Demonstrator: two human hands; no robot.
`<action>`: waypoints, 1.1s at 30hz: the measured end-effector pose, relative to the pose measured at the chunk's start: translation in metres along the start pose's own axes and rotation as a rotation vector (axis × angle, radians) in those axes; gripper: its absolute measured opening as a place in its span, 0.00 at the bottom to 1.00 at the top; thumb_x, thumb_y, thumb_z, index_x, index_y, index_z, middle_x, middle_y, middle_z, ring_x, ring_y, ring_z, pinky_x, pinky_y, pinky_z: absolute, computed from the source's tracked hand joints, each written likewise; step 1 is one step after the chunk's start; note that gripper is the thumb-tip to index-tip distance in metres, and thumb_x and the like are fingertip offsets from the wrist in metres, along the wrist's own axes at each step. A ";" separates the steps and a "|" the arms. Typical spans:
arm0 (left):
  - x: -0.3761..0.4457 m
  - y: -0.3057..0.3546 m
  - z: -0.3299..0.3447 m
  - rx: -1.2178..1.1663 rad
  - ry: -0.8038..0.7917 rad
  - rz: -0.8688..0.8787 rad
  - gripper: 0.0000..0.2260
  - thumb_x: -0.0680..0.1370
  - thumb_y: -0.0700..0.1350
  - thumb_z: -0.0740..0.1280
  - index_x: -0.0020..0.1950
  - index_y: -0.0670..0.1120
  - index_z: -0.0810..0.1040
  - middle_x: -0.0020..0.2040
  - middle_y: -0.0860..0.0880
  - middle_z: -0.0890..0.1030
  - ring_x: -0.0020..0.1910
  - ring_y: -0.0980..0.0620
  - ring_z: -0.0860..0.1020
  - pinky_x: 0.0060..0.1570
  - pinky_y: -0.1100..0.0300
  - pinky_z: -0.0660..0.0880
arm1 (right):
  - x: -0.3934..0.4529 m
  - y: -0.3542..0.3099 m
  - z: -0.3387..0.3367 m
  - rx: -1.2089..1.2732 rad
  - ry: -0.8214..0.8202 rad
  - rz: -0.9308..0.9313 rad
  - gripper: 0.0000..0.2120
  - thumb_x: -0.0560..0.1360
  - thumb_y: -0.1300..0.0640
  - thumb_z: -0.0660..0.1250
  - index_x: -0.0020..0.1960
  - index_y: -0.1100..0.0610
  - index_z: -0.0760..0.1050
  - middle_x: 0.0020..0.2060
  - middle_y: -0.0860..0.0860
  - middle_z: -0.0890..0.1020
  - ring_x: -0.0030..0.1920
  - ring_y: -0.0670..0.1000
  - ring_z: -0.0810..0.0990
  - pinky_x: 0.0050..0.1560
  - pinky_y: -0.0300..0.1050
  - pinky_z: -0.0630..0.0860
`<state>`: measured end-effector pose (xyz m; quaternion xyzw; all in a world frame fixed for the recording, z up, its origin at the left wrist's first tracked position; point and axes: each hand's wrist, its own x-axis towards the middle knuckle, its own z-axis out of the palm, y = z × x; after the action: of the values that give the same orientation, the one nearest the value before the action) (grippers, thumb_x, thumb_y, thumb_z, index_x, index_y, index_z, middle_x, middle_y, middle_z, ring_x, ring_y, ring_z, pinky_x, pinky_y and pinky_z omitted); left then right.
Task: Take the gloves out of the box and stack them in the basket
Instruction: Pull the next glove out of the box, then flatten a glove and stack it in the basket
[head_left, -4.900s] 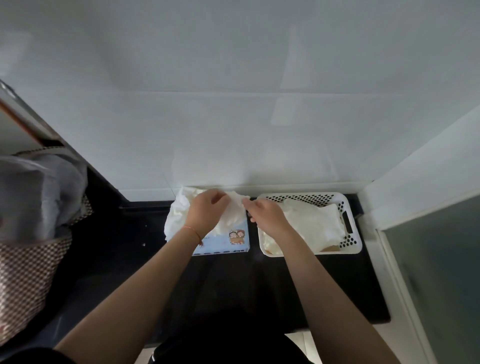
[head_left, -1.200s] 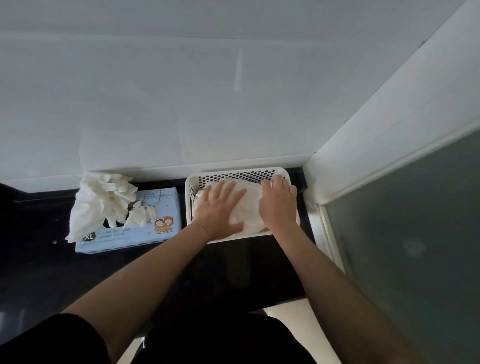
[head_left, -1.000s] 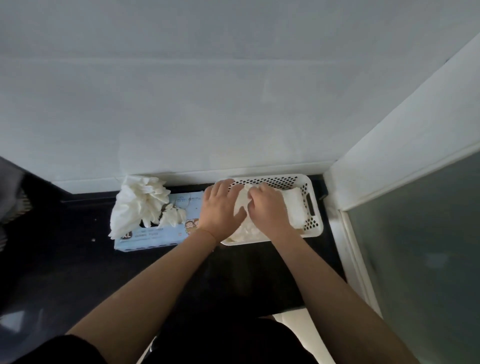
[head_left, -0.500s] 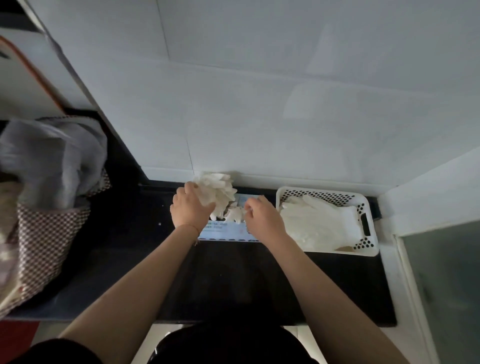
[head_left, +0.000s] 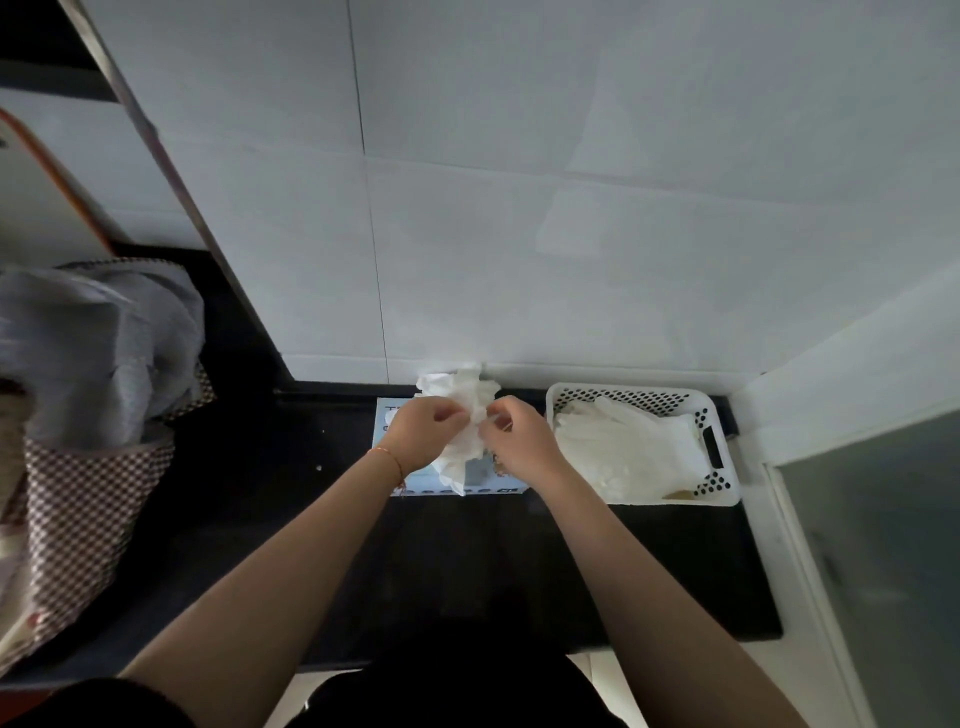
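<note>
Dark counter (head_left: 291, 519) — pale-blue glove box (head_left: 387, 415), lettering seemingly blurred.

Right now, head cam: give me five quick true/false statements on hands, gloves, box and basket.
1. Both hands pinch a glove over the box. True: the left hand and right hand hold the white glove above the blue box.
2. The basket is empty. False: the white basket already holds a stack of gloves.
3. The basket sits to the right of the box. True.
4. The right hand rests inside the basket. False: it is over the box.
5. The box stands on a white counter. False: the counter is black.
</note>
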<state>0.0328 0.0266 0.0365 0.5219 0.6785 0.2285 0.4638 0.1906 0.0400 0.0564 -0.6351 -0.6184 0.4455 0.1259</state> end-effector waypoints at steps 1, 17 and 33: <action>-0.001 0.004 -0.002 -0.018 0.024 0.011 0.10 0.80 0.45 0.65 0.45 0.44 0.83 0.36 0.50 0.78 0.35 0.53 0.71 0.37 0.62 0.69 | -0.002 -0.003 -0.001 0.052 -0.033 0.027 0.13 0.78 0.48 0.66 0.59 0.52 0.74 0.51 0.48 0.78 0.49 0.49 0.79 0.46 0.53 0.83; -0.022 0.083 -0.049 -0.664 0.077 0.035 0.06 0.80 0.39 0.64 0.51 0.37 0.78 0.45 0.39 0.85 0.39 0.42 0.83 0.43 0.50 0.82 | -0.009 -0.056 -0.056 0.432 0.126 -0.126 0.06 0.73 0.57 0.66 0.46 0.59 0.79 0.38 0.55 0.81 0.41 0.56 0.82 0.48 0.58 0.81; -0.028 0.125 -0.007 -0.279 -0.208 0.264 0.07 0.74 0.47 0.70 0.49 0.47 0.81 0.42 0.43 0.82 0.40 0.51 0.78 0.41 0.52 0.76 | -0.047 -0.034 -0.116 0.379 0.057 -0.169 0.12 0.72 0.46 0.72 0.41 0.55 0.78 0.35 0.47 0.78 0.39 0.46 0.78 0.43 0.44 0.72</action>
<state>0.0893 0.0463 0.1505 0.5577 0.5148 0.3238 0.5649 0.2591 0.0507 0.1663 -0.5584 -0.5707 0.5236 0.2972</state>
